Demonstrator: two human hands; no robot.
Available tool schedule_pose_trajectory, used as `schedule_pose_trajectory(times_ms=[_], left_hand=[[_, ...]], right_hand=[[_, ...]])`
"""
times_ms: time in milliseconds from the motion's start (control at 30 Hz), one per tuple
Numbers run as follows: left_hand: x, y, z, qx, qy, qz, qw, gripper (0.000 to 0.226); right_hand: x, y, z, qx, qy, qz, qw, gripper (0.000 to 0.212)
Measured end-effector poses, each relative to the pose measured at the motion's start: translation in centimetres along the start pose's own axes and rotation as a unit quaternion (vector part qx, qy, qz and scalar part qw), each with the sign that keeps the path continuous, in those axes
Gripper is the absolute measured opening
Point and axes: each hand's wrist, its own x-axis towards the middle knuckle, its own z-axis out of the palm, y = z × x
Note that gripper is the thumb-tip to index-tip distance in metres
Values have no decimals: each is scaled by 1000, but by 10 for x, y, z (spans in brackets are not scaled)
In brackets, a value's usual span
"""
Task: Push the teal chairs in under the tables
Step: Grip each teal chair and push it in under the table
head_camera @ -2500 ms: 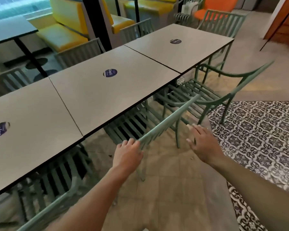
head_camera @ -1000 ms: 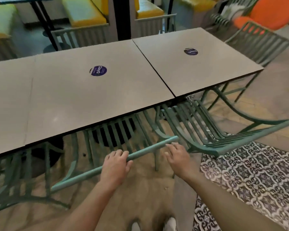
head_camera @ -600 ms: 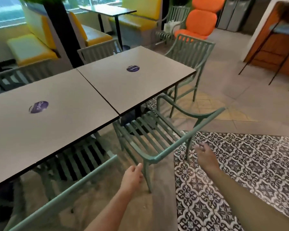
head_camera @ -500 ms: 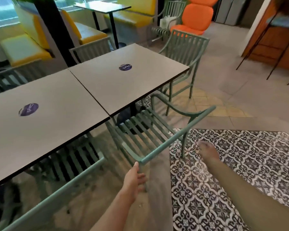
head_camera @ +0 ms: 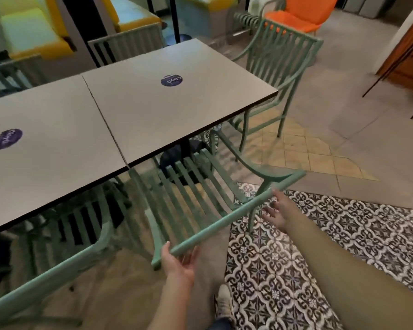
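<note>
A teal slatted chair [head_camera: 188, 198] stands in front of me, its seat partly under the right grey table [head_camera: 177, 110]. Its top rail [head_camera: 227, 220] runs diagonally between my hands. My left hand [head_camera: 179, 260] cups the rail's left end with thumb and fingers loosely spread. Against the rail's right part, my right hand [head_camera: 278, 210] has its fingers straight and open. A second teal chair [head_camera: 81, 225] sits tucked under the left table [head_camera: 45, 144]. A third teal chair [head_camera: 279, 58] stands at the right table's far end.
A black-and-white patterned floor section [head_camera: 320, 234] lies to the right, under my right arm. Yellow benches [head_camera: 34, 36] and more teal chairs [head_camera: 126, 44] line the tables' far side. An orange seat [head_camera: 301, 13] and a wooden counter [head_camera: 410, 51] stand beyond.
Both hands left the neighbouring chair's rail and came to this chair's top rail. The left hand now cups its left end and the right hand touches its right part.
</note>
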Motion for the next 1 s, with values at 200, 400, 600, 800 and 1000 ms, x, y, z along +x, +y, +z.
schedule_pose_trajectory(times_ms=[200,400,600,800,1000], left_hand=[[-5,2,8,-9,28,21,999,18],[-6,3,9,13,10,16,1000,22],[-13,-16,31,10,17,21,1000,22],[-12,-56,69,10,31,15,999,20],[6,-84,106,18,31,7,999,22]], right_hand=[[56,-23,0,-2,21,33,999,41],[95,-37,3,-53,51,76,994,30],[108,-57,-7,-60,83,77,992,46],[130,-101,-38,-60,84,90,991,32],[154,-142,-49,-65,77,92,991,14]])
